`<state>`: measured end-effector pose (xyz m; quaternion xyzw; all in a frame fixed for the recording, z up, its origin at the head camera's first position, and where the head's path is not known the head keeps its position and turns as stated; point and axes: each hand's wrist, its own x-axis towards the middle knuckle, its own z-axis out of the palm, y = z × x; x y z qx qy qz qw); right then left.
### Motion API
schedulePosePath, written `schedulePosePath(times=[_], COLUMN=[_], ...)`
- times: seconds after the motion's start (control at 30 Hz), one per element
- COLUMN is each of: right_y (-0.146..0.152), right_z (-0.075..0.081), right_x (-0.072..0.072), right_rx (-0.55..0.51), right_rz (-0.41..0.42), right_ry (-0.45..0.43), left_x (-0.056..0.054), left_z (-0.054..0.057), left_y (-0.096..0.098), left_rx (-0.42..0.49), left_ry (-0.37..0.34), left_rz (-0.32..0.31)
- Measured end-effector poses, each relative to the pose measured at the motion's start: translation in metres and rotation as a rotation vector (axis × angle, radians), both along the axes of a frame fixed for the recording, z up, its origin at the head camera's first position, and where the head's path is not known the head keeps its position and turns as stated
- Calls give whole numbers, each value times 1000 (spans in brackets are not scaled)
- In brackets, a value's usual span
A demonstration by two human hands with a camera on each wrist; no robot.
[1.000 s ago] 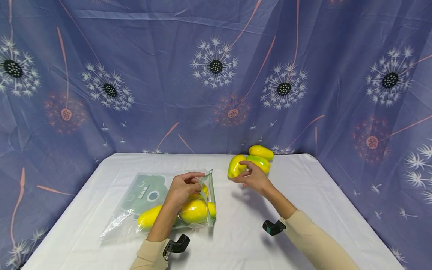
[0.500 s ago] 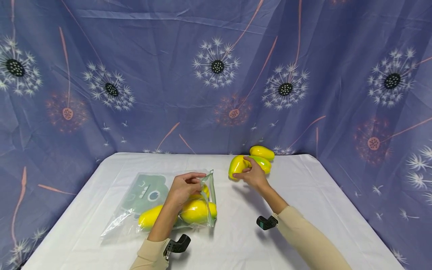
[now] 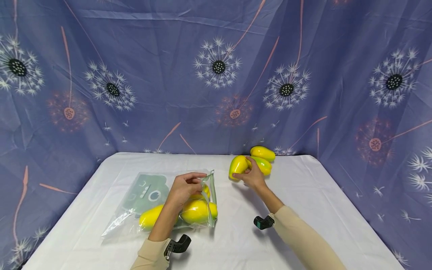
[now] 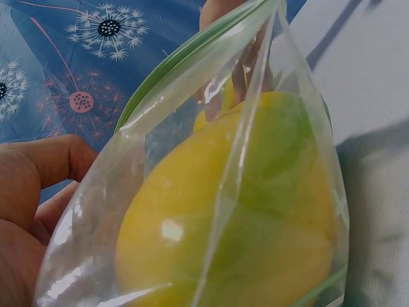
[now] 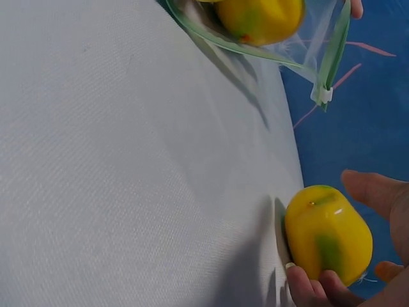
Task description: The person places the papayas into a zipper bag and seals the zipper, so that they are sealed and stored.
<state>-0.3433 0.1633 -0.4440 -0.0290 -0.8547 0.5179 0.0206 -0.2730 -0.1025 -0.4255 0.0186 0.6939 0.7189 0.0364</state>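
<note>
My left hand (image 3: pixel 183 189) pinches the upper edge of a clear zip bag (image 3: pixel 148 191) with a green cartoon print, lying on the table with its mouth to the right. Inside are a yellow-green mango (image 3: pixel 199 212) near the mouth, another mango (image 3: pixel 152 217) partly behind my forearm, and a third, mostly hidden. My right hand (image 3: pixel 254 178) grips a mango (image 3: pixel 237 166) at the back of the table, thumb at its near side and a finger at its far side. In the right wrist view, fingertips (image 5: pixel 332 281) touch that mango from below.
Beside my right hand lies a greener mango (image 3: pixel 264 167), with a yellow mango (image 3: pixel 262 153) behind it against the cloth backdrop (image 3: pixel 168 93). A white cloth covers the table (image 3: pixel 314 198). The bag's white slider (image 5: pixel 324 94) shows in the right wrist view.
My right hand has moved slightly left onto the nearest loose mango, its fingers and thumb closing round it. The left hand and bag have stayed in place.
</note>
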Motion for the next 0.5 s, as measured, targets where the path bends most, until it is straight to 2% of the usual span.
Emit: schedulePosePath(times=[0.23,0.5], right_y=[-1,-6], right_z=[-4,-8], right_x=[-4,-6], right_rx=[-12,63], right_rz=[24,6], right_ry=[-36,12], left_x=[1,2], left_z=[1,1], left_y=[0,-1], left_rx=[-15,-22], left_ry=[-12,-11], left_rz=[-1,-2])
